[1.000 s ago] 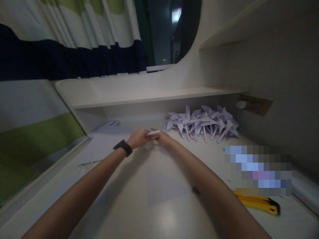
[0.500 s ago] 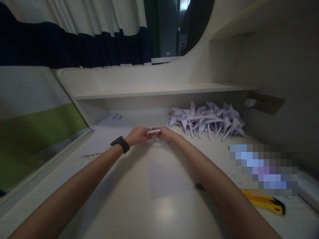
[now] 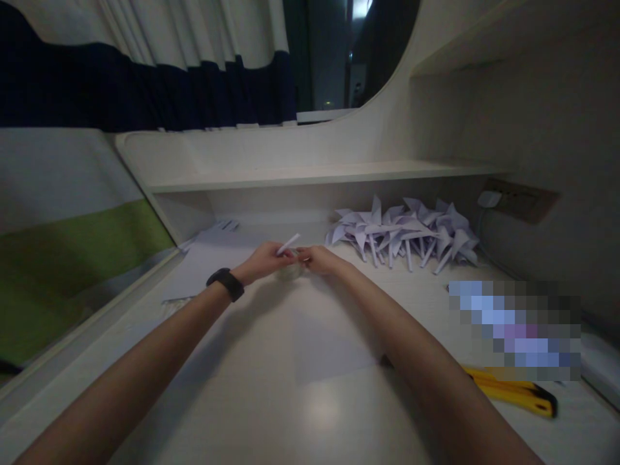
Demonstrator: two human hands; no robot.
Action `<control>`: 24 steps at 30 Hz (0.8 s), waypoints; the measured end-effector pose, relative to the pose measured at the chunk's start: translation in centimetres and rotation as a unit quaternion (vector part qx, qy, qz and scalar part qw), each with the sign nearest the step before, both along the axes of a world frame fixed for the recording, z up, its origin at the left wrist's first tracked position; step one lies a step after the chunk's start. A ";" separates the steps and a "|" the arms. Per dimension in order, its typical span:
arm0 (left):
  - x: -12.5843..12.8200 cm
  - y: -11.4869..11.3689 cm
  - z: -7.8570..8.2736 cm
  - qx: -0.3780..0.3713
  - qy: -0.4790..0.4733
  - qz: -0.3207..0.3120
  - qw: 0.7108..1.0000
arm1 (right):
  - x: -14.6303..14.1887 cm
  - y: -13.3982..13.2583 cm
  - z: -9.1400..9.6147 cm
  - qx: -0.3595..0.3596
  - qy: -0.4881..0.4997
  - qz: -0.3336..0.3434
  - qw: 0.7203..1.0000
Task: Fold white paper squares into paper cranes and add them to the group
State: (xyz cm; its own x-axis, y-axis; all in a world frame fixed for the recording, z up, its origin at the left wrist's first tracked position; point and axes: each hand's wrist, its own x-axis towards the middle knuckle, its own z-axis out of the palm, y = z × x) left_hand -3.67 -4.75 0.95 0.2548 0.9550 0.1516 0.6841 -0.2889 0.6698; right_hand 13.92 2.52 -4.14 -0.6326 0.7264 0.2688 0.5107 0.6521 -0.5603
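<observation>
My left hand (image 3: 264, 260), with a black band on its wrist, pinches a small white rolled paper stick (image 3: 287, 244) that points up and to the right. My right hand (image 3: 320, 259) is closed just beside it, its fingertips meeting the left hand's at the stick's lower end. A clear roll of tape (image 3: 289, 272) lies on the white desk (image 3: 310, 387) right under both hands. A flat square of white paper (image 3: 329, 354) lies nearer to me between my forearms.
A heap of several white paper pinwheels (image 3: 404, 231) lies at the back right under a low shelf (image 3: 320, 173). White sheets (image 3: 208, 258) lie at the back left. A yellow and black utility knife (image 3: 513, 391) lies at the near right. A wall socket (image 3: 520, 200) is on the right.
The paper stick lay level between both hands; now the left hand tilts it upward and the right hand has slipped off its right end. The view shifted slightly.
</observation>
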 end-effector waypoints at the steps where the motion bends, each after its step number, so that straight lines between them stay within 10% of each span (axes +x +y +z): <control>1: -0.1 0.0 0.0 -0.004 -0.026 0.022 0.999 | 0.1 0.1 -0.1 -0.001 0.002 0.019 1.000; 7: -0.3 0.0 0.0 -0.041 -0.083 0.151 0.984 | 0.4 -0.6 -0.6 -0.012 0.103 -0.049 0.993; 24: -0.3 1.4 -1.6 -0.012 -0.021 0.077 0.997 | -1.2 -2.0 -0.8 -0.047 0.066 -0.170 0.982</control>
State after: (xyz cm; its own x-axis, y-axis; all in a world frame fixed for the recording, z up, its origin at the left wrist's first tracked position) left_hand -3.96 -3.31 -0.67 0.0986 0.9857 0.1366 0.6904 -0.1666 0.7040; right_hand 12.69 0.54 -4.95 -0.3131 0.9155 0.2528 0.6091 0.3978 -0.6861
